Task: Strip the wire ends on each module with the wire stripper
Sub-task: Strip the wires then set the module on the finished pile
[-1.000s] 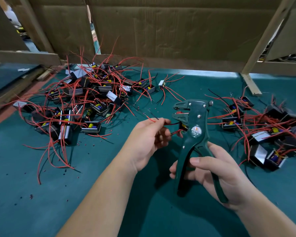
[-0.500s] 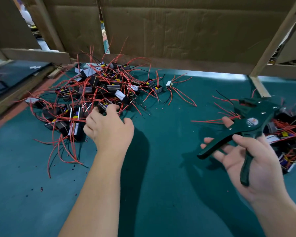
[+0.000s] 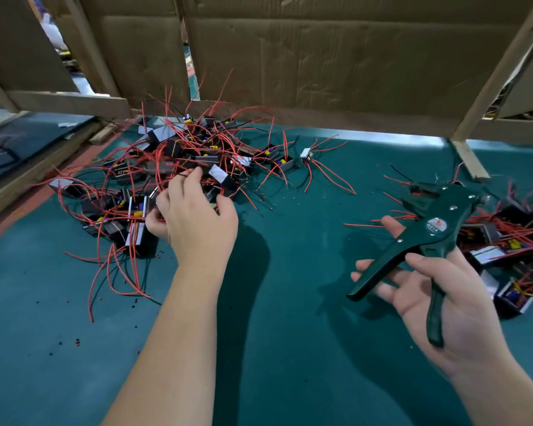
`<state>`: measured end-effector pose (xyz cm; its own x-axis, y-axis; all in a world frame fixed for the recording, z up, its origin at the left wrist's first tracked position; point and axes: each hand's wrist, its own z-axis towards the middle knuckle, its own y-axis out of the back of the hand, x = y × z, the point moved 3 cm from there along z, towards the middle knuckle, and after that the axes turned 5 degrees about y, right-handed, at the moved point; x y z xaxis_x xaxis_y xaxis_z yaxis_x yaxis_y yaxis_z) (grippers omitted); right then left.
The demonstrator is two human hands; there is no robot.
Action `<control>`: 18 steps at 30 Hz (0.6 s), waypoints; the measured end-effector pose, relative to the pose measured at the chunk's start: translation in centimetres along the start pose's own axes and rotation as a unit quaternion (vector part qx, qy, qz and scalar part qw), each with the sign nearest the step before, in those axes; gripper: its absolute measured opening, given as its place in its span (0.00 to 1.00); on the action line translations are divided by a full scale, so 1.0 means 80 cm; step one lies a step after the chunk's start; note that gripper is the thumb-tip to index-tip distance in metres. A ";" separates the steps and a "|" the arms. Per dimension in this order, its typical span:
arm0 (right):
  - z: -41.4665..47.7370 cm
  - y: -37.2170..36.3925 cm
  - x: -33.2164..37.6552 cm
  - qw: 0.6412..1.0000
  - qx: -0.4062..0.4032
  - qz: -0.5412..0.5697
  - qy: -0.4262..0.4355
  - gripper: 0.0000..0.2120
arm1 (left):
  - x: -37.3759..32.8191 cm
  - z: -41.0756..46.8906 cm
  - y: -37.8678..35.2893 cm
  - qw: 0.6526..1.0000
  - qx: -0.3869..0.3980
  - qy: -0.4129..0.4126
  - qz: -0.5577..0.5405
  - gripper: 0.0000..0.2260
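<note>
Green mat [image 3: 290, 318]: left hand [image 3: 197, 219] digs into left module pile [image 3: 179, 155], fingers curled, grip unclear. Right hand [image 3: 471, 321] holds wire stripper [image 3: 437, 222], thumb over one handle, handles spread, near right module pile [image 3: 505, 241].

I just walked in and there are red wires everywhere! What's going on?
Someone is stripping wire ends. The right hand holds the green stripper, with no wire fed into it. The left hand digs into the big pile of modules on the left; whether it grips one is hidden. A smaller pile lies on the right.
</note>
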<state>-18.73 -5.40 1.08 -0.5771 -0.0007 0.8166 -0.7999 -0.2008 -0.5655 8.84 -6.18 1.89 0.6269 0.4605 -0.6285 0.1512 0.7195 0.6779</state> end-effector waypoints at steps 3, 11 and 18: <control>-0.001 -0.004 -0.001 1.000 0.012 0.000 -0.002 0.18 | -0.021 -0.009 0.021 0.979 -0.095 -0.131 -0.124 0.12; -0.006 -0.022 0.003 0.990 0.103 0.062 -0.080 0.30 | -0.061 -0.050 0.017 0.781 0.244 -0.040 -0.574 0.20; -0.017 -0.039 -0.005 0.965 0.175 0.079 -0.178 0.35 | -0.060 -0.055 0.002 0.781 0.365 -0.047 -0.505 0.22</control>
<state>-16.21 -3.47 2.37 -0.5449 -0.3820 0.7465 -0.5660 -0.4893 -0.6635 2.48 -5.98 3.38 -0.0452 -0.2150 -0.9756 0.9785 0.1874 -0.0866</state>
